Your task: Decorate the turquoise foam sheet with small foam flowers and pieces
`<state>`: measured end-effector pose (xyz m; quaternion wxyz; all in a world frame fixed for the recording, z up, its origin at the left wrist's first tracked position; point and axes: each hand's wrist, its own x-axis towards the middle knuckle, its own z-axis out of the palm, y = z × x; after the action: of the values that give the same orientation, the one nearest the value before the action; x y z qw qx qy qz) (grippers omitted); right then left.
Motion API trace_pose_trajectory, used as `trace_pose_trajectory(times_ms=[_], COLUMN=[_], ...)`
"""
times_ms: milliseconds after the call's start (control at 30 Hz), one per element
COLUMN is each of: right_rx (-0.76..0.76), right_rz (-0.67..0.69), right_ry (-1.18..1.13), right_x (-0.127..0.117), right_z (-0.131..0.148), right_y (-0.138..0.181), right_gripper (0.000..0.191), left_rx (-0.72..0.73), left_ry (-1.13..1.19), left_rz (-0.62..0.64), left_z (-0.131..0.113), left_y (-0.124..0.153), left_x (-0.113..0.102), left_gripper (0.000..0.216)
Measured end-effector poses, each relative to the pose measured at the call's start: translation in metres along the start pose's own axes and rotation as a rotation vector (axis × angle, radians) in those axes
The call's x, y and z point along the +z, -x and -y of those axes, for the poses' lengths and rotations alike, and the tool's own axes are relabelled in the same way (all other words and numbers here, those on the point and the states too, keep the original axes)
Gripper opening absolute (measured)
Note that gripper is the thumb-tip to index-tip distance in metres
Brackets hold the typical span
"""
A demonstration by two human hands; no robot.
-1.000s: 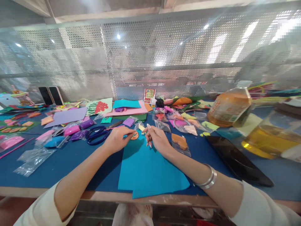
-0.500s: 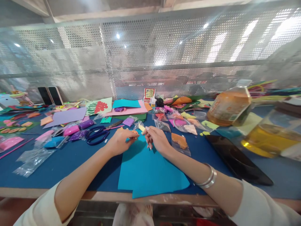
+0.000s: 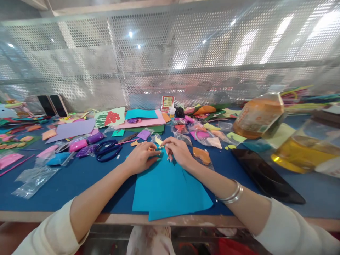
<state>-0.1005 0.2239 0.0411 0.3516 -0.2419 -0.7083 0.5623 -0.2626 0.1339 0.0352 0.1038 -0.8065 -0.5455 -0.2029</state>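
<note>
Both my hands are over the far end of a stack of blue paper sheets (image 3: 170,189). My left hand (image 3: 140,156) is palm down with its fingers bent, and a small orange-red piece (image 3: 152,149), perhaps modelling clay, shows among them. My right hand (image 3: 178,152) has its thumb and index finger drawn together at a pale yellow piece of clay (image 3: 158,141). The hands are close but apart. A small tan piece (image 3: 134,143) lies just beyond my left hand. The undersides of both hands are hidden.
Dark blue scissors (image 3: 107,150) and bagged coloured clay (image 3: 78,144) lie to the left. On the right are bagged orange clay (image 3: 202,154), a black tablet-like slab (image 3: 268,175), a bottle of orange drink (image 3: 260,115) and a jar of yellow liquid (image 3: 305,152). A perforated metal screen (image 3: 170,53) stands behind.
My left hand has turned flatter and moved slightly right and down toward the paper. My right fingertips have lowered a little at the yellow piece. The view has shifted slightly.
</note>
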Motion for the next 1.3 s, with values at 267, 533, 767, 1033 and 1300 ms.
trace_pose_trajectory(times_ms=[267,533,767,1033,1300], right_rx=[-0.067,-0.052,-0.111,-0.166,-0.232], right_rz=[0.007,0.055,0.108,0.158,0.171], right_ry=[0.244,0.331,0.421,0.515,0.571], right_x=[-0.017,-0.016,-0.016,-0.015,-0.017], right_z=[0.006,-0.003,-0.004,-0.006,-0.004], right_y=[-0.003,-0.006,-0.007,-0.007,-0.006], right_gripper=[0.015,0.017,0.019,0.021,0.02], left_rx=[-0.018,-0.011,-0.032,-0.093,-0.073], left_ry=[0.062,0.1,0.139,0.067,0.066], left_rz=[-0.038,0.118,0.004,-0.018,0.057], left_z=[-0.004,-0.016,-0.014,-0.008,-0.013], left_y=[0.002,0.001,0.002,0.007,0.008], left_x=[-0.012,-0.011,-0.011,-0.01,-0.014], left_gripper=[0.025,0.052,0.063,0.074,0.074])
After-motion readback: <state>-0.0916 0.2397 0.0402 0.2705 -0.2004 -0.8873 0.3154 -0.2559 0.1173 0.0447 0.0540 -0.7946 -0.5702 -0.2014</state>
